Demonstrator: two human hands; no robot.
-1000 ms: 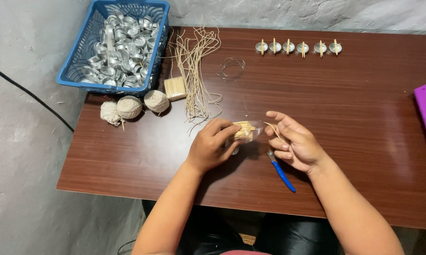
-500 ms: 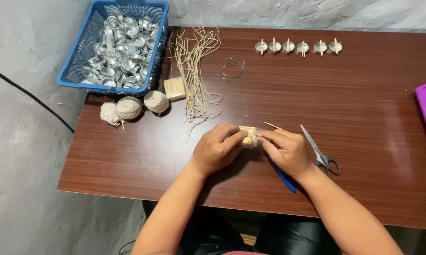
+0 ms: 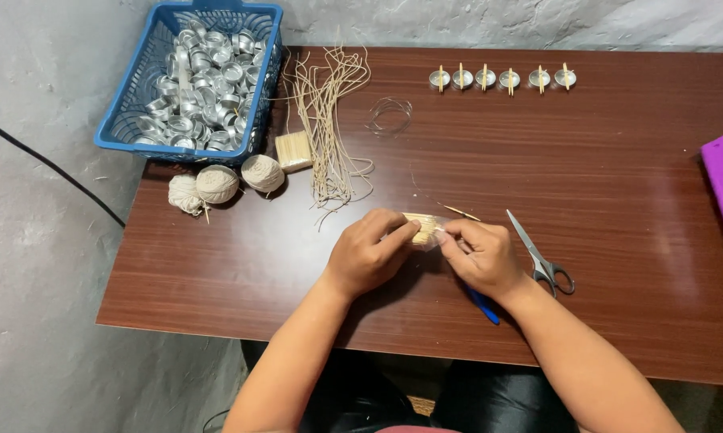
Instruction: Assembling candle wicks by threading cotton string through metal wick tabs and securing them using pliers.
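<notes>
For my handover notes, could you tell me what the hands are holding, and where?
Both hands, left hand and right hand, pinch a small bundle of thin wooden sticks, one at each end.

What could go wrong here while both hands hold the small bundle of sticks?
1. The left hand and right hand pinch the bundle of sticks only at its ends; thin sticks might slip out and scatter on the table.
2. The scissors lie right beside the right hand, so a sideways move might bump them.
3. A blue pen lies under the right wrist and may roll.
</notes>
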